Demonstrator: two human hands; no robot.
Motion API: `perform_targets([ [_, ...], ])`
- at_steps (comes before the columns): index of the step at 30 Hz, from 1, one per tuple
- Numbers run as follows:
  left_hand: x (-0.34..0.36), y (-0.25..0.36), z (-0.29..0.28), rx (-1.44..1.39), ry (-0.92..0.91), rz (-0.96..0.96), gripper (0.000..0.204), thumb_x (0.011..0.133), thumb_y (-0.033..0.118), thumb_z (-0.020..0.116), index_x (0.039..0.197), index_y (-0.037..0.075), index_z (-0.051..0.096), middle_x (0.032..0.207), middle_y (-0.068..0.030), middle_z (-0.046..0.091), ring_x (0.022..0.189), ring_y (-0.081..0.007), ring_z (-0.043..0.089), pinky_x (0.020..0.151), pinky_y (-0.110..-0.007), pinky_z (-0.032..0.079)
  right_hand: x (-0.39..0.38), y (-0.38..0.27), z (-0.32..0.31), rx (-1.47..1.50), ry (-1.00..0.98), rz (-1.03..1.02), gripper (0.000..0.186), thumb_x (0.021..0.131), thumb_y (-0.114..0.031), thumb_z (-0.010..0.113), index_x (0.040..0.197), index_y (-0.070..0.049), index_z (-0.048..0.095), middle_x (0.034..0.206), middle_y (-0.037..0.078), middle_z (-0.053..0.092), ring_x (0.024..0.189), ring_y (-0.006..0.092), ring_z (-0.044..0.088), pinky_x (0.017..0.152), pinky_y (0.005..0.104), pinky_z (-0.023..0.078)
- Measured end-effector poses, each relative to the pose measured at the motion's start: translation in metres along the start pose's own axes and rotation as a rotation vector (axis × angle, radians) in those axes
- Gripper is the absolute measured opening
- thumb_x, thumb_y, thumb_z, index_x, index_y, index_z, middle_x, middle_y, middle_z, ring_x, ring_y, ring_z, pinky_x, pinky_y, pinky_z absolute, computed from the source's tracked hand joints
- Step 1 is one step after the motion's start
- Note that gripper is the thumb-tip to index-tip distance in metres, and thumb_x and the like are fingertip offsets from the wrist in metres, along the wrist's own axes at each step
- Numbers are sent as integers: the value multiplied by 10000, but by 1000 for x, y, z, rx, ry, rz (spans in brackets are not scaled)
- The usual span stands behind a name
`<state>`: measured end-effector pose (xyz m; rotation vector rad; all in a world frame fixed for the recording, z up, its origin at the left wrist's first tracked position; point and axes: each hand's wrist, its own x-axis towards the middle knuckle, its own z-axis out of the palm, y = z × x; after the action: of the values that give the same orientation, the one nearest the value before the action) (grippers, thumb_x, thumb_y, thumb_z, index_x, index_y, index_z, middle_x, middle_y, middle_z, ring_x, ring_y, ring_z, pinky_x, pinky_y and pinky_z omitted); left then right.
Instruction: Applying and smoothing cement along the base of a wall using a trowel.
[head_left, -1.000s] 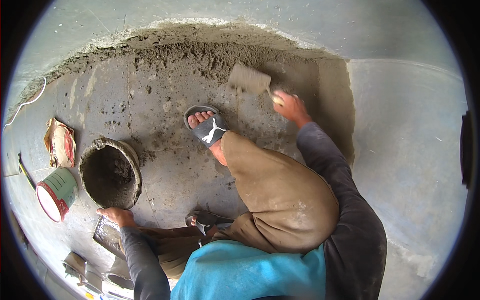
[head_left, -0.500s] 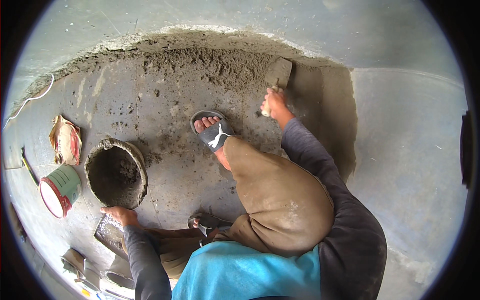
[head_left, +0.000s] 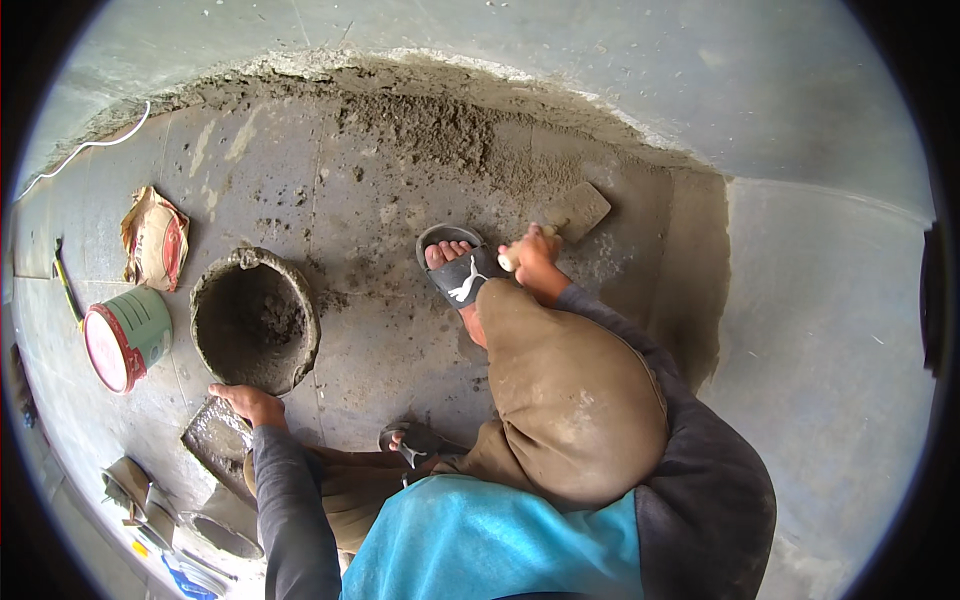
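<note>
My right hand (head_left: pixel 534 260) is closed round the pale handle of a trowel (head_left: pixel 584 210). The trowel's flat, mortar-coated blade lies over the smoothed mortar strip (head_left: pixel 640 240) at the right of the floor. Rough, crumbly mortar (head_left: pixel 440 130) spreads along the foot of the wall, left of the trowel. At the left, my left hand (head_left: pixel 250 404) grips the near rim of a mortar-caked bucket (head_left: pixel 308 345), its fingers partly hidden. Grey mortar lies inside the bucket. Just below that hand is a shallow wet tray (head_left: pixel 200 440).
A green and white tub (head_left: pixel 150 325) with a red rim stands left of the bucket. Behind it lie a crumpled paper bag (head_left: pixel 158 240) and a yellow-black tool (head_left: pixel 68 285). My sandalled foot (head_left: pixel 455 265) is beside the trowel handle. A white cable (head_left: pixel 85 145) runs along the far left.
My right hand has drawn the trowel back from the wall toward me, and the blade has turned to point more to the right. My left hand stays at the bucket's rim. The view has shifted.
</note>
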<state>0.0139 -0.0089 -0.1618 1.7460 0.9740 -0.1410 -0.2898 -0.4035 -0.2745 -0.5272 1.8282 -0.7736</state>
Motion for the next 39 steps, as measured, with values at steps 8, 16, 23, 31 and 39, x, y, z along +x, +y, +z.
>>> perform_targets([
  [8, 25, -5, -22, -60, 15, -16, 868, 902, 656, 347, 1370, -74, 356, 1404, -162, 426, 1221, -299, 453, 1080, -317, 295, -163, -24, 110, -307, -582, 19, 433, 874, -218, 645, 1062, -117, 268, 927, 133, 443, 621, 226, 536, 435, 406, 529],
  [16, 45, -18, -28, -169, -30, 43, 767, 949, 582, 326, 1375, -54, 358, 1402, -140, 430, 1220, -279, 451, 1076, -301, 290, -111, -76, 10, -1052, -576, -402, 427, 818, -312, 611, 1152, -79, 483, 824, 174, 607, 762, 309, 635, 632, 430, 522],
  [23, 20, 3, -21, -163, -41, -36, 860, 915, 634, 332, 1375, -93, 331, 1411, -180, 403, 1248, -294, 435, 1082, -333, 303, -73, -129, 40, -1644, -1237, -709, 441, 842, -432, 598, 1097, -72, 591, 908, 195, 651, 863, 340, 638, 770, 433, 480],
  [31, 31, -7, -28, -147, -1, 28, 851, 922, 623, 328, 1390, -88, 305, 1429, -177, 379, 1263, -292, 422, 1085, -334, 299, -38, -172, 137, -1695, -1168, -846, 525, 887, -483, 548, 1160, -36, 576, 1021, 205, 645, 959, 333, 624, 843, 410, 475],
  [39, 16, 2, -19, -211, 21, 59, 784, 950, 575, 331, 1417, -53, 277, 1446, -140, 364, 1270, -256, 403, 1082, -298, 269, -51, -171, 162, -1714, -788, -1149, 509, 895, -485, 518, 1216, -94, 569, 1085, 204, 638, 1027, 373, 593, 888, 462, 447],
])
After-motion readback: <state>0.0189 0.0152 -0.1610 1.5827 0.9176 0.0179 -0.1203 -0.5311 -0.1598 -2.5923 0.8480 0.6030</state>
